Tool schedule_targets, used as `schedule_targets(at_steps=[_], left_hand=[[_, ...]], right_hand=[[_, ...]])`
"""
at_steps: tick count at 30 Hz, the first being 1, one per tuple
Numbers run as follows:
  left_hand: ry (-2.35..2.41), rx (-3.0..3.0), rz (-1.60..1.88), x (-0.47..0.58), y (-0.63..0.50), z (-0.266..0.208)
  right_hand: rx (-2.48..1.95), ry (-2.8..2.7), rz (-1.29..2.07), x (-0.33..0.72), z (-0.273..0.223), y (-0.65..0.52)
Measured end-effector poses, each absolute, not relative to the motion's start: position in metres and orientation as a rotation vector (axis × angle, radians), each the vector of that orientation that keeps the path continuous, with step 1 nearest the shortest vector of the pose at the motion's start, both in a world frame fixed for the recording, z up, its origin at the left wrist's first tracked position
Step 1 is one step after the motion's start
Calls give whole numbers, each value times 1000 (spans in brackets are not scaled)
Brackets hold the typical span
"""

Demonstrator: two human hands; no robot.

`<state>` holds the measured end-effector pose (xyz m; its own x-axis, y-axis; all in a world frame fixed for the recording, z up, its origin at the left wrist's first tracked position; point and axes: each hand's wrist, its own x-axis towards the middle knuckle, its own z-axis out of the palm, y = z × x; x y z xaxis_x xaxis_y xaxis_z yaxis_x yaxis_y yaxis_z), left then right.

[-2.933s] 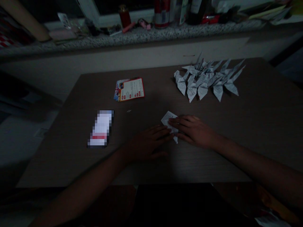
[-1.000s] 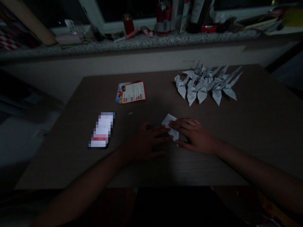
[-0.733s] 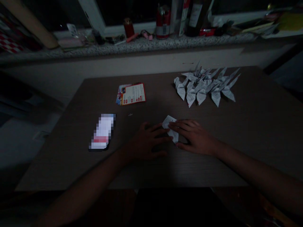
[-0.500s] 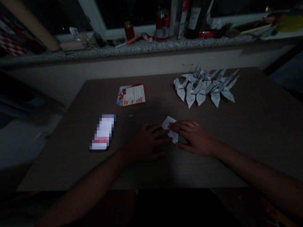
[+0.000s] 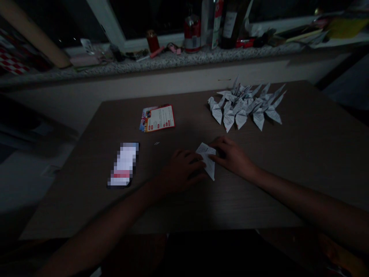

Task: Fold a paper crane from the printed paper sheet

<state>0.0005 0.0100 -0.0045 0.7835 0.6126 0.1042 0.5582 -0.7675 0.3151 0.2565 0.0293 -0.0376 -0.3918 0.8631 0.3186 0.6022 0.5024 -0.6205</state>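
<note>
One wide brown wood-grain desk (image 5: 259, 207) is dimly lit, its near edge bordered by deep shadow in which little can be made out. Behind it, a speckled grey stone windowsill (image 5: 138, 68) is crowded with objects; a dark glass bottle with a white label (image 5: 229, 25) is cut off by the top of the view.

At the far right of the desk, a cluster of white printed-paper folded birds (image 5: 245, 105) is packed so tightly that the rear ones are partly hidden.

Both bare forearms are extended over the desk. The left hand (image 5: 181, 171) is heavily shadowed; its fingers are bent and slightly spread, with some tips laid at the paper's left side. The right hand (image 5: 235, 156) is held at the paper's right edge, its thumb set on the edge and its other fingers curled near the upper corner; whether the edge is pinched cannot be told.

To the left, a black smartphone (image 5: 123, 163) is seen with its screen pixelated. Beyond it, red-bordered printed cards (image 5: 160, 118) are stacked, the lower ones mostly covered.

Between the hands, a white kite-shaped folded printed paper (image 5: 210, 166) is laid flat, its left side partly covered by fingers. Tiny pale slivers (image 5: 157, 143), too small to identify, are left below the cards.
</note>
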Motion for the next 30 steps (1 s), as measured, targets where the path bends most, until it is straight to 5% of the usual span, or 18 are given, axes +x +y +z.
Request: schedule_targets(at_steps=[16, 30], left_hand=[[1345, 2371, 576, 17, 33, -25], [1120, 1600, 732, 26, 31, -16]], right_hand=[[-1285, -2051, 612, 252, -41, 27], [-1210, -1602, 1147, 246, -27, 23]])
